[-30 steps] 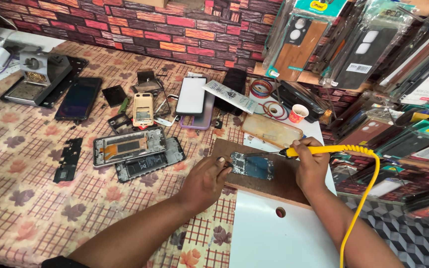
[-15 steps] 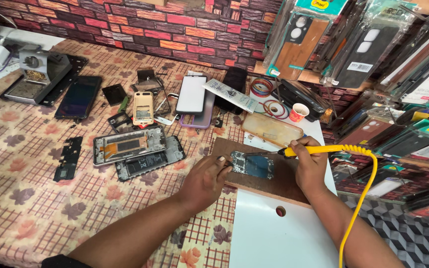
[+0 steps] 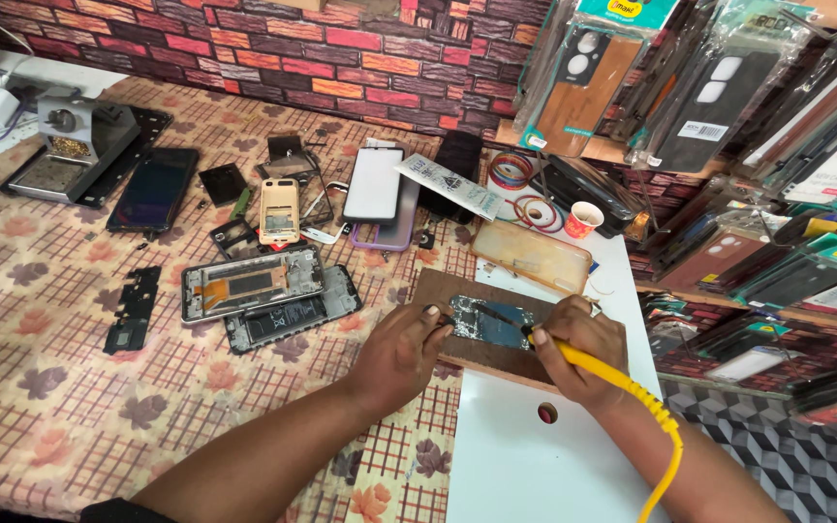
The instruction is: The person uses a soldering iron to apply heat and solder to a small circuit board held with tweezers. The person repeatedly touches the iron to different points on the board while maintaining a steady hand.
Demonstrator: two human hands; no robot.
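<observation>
The circuit board (image 3: 491, 323) lies bare on a brown wooden block (image 3: 496, 349) on the tabletop (image 3: 50, 407), so the stripping-down looks done and the board work is under way. The right hand (image 3: 573, 360), fingers closed round a yellow-handled soldering iron (image 3: 598, 373), points its tip at the board's 3 o'clock edge. The left hand (image 3: 401, 353) steadies the 9 o'clock edge, perhaps with tweezers. Opened phone frames (image 3: 254, 283) at 9 o'clock wait unassembled.

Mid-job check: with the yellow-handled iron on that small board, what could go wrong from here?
1. The left hand has fingers pressed beside the small blue-green circuit board, close to the tip of the yellow-handled soldering iron: a burn is possible.
2. The yellow coiled cable trails under the right hand; a snag might jerk the tip.
</observation>
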